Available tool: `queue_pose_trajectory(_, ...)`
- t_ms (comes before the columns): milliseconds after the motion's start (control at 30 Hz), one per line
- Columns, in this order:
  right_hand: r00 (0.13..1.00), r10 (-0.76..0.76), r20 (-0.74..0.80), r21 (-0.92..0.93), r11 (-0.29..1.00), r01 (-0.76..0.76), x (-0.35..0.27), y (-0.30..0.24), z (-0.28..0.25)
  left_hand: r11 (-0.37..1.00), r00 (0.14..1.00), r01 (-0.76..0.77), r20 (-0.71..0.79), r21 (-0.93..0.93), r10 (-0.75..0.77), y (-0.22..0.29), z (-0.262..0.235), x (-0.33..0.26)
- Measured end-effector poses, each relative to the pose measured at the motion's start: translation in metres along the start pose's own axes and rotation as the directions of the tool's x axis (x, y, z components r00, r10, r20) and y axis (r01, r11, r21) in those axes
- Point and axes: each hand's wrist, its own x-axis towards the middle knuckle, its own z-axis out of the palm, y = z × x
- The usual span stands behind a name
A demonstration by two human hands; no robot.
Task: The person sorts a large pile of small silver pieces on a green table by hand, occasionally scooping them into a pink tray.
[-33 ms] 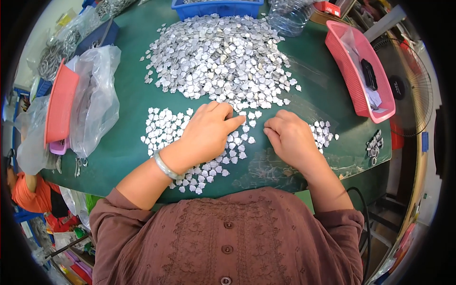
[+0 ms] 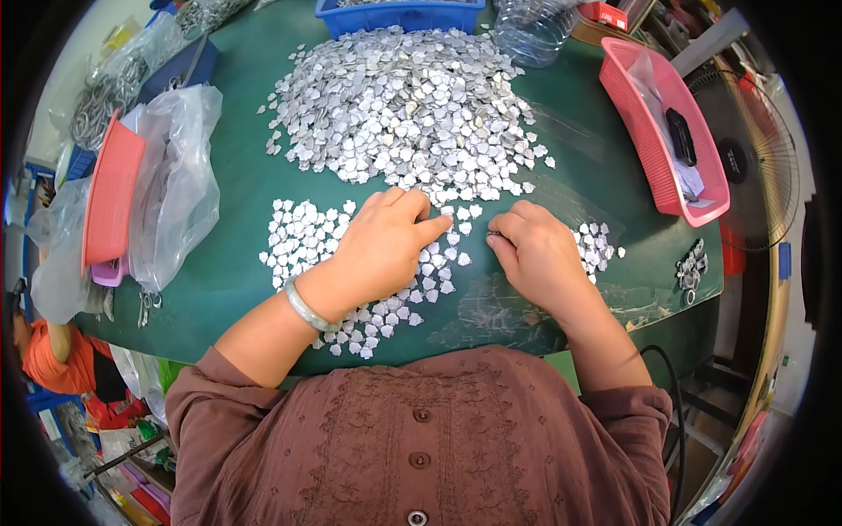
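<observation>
Small, flat, silvery metal pieces with scalloped edges lie in a big heap (image 2: 403, 114) on the green table. Nearer to me, a single layer of the same pieces (image 2: 303, 232) spreads under and around my left hand (image 2: 386, 237). Its fingers are curled in, and the thumb tip rests by pieces at the layer's right edge; its fingertips are hidden. My right hand (image 2: 535, 250) is closed in a pinch, with the thin edge of a small metal piece (image 2: 494, 232) showing between thumb and forefinger. Beside that hand lies a small group of pieces (image 2: 596, 245).
A pink basket (image 2: 649, 167) stands at the right, near a fan (image 2: 754, 167) and some metal clasps (image 2: 692, 267). To the left are a pink tray (image 2: 112, 193) and clear plastic bags (image 2: 180, 184). A blue bin (image 2: 399, 17) and a clear plastic jar (image 2: 532, 35) stand behind the heap.
</observation>
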Motion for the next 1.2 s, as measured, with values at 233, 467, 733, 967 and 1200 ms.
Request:
queue_pose_trajectory(233, 0.997, -0.006, -0.083, -0.005, 1.0, 0.005, -0.004, 0.006, 0.007, 0.999, 1.0, -0.026, 0.018, 0.036, 0.025, -0.002, -0.003, -0.008)
queue_pose_trajectory(467, 0.992, -0.127, 0.024, 0.016, 0.992, 0.127, -0.001, 0.003, 0.005, 0.999, 1.0, 0.004, -0.017, 0.037, -0.004, -0.004, -0.002, -0.009)
queue_pose_trajectory(733, 0.978, -0.124, 0.167, -0.035, 0.991, 0.132, 0.0, -0.006, 0.004, 0.999, 1.0, -0.001, 0.02, 0.053, 0.0, -0.004, -0.004, -0.007)
queue_pose_trajectory(967, 0.988, -0.146, 0.041, -0.059, 0.987, 0.149, 0.027, -0.009, 0.014, 1.0, 0.999, -0.022, -0.036, -0.01, 0.022, -0.009, -0.009, -0.006)
queue_pose_trajectory(1200, 0.971, -0.179, 0.156, -0.137, 0.97, 0.201, 0.021, -0.012, 0.007, 0.998, 0.973, 0.056, -0.225, -0.017, -0.059, -0.015, 0.002, 0.008)
